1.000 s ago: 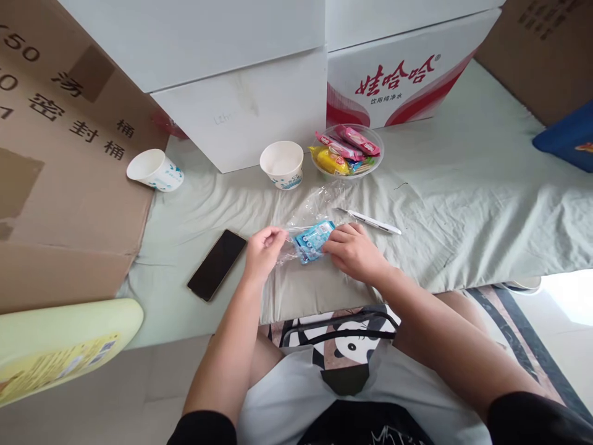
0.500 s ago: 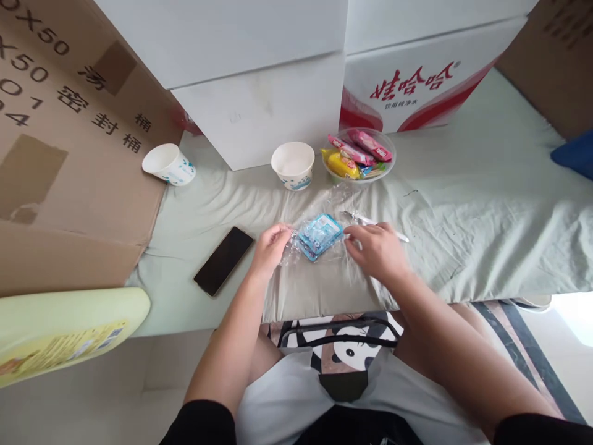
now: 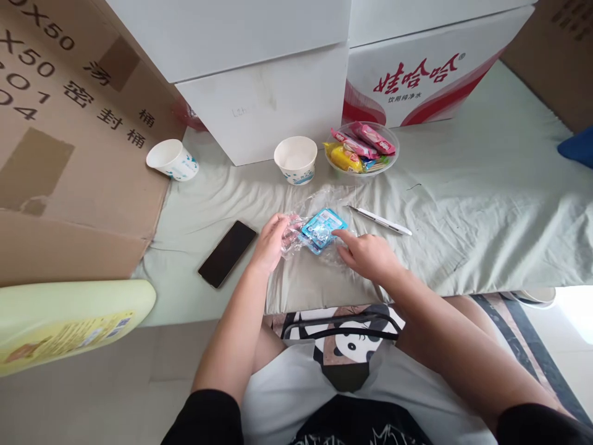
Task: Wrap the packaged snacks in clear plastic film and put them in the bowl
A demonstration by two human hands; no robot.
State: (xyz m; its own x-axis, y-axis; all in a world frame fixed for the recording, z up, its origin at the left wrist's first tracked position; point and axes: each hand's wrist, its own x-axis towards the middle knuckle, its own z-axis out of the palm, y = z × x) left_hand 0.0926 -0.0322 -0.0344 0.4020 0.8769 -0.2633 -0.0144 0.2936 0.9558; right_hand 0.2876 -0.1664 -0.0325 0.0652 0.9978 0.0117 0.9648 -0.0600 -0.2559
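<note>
Presumably for steadiness, the left hand meets film left of the blue packets (grip indeterminable); right hand, digits apart, touches them.

A wrinkly green cloth covers the table. On it lie a black phone, a thin white tool and blue packets in clear plastic. A paper cup sits near a big brown box. Another cup and a clear bowl sit in front of white boxes.
</note>
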